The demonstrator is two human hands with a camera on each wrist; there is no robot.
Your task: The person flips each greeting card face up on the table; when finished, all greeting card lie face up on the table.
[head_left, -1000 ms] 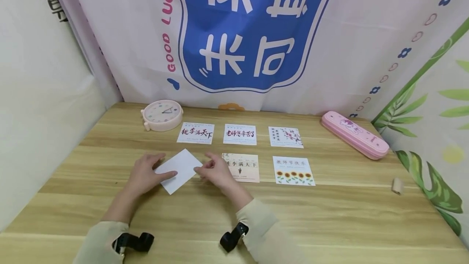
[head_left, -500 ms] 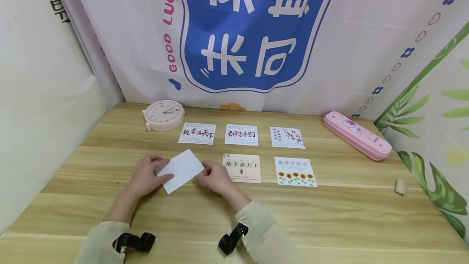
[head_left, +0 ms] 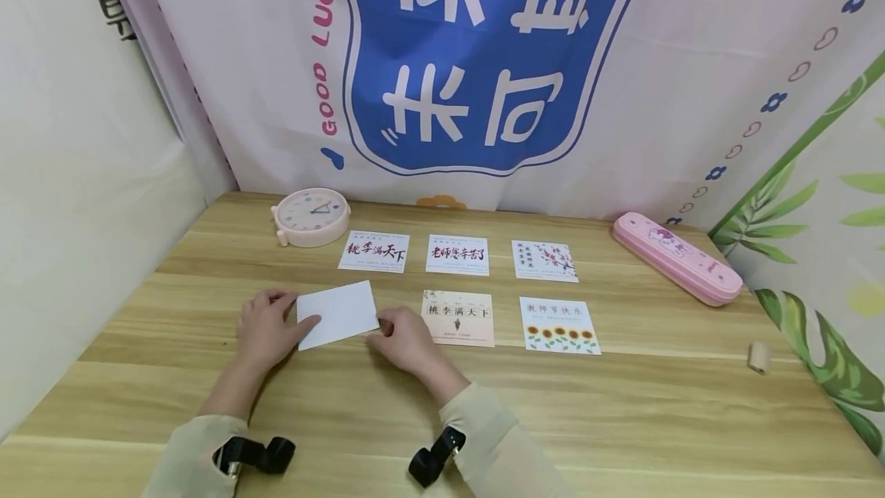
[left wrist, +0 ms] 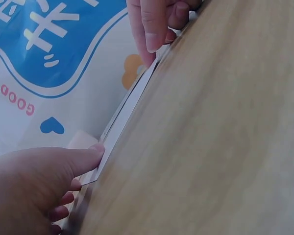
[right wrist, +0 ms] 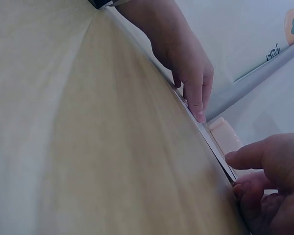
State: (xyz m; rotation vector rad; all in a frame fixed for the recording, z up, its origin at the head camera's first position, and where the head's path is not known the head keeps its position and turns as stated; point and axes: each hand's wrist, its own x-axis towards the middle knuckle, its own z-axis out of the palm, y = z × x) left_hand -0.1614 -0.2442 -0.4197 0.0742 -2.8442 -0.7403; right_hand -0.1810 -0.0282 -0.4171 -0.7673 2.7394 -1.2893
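Observation:
A blank white card [head_left: 337,315] is held low over the wooden table by both hands. My left hand [head_left: 265,333] grips its left end, thumb on the top face; the fingers around that edge are partly hidden. At the opposite end, my right hand [head_left: 409,338] pinches the lower right corner between thumb and curled fingers. The left wrist view shows the card [left wrist: 125,115] nearly edge-on, with the left thumb [left wrist: 85,159] lying on it. From the right wrist, the card [right wrist: 213,142] appears as a thin strip along the tabletop.
Behind the hands lie printed cards in two rows, including a red-lettered card [head_left: 373,252], a cream card [head_left: 459,319] and a sunflower card [head_left: 560,325]. A pink clock [head_left: 313,217] stands back left. A pink pencil case [head_left: 677,258] and a small beige block [head_left: 758,357] are at right.
The white card has turned from a diagonal slant to nearly level, its right end swinging downward. My right hand's spread fingers have curled in at the card's corner.

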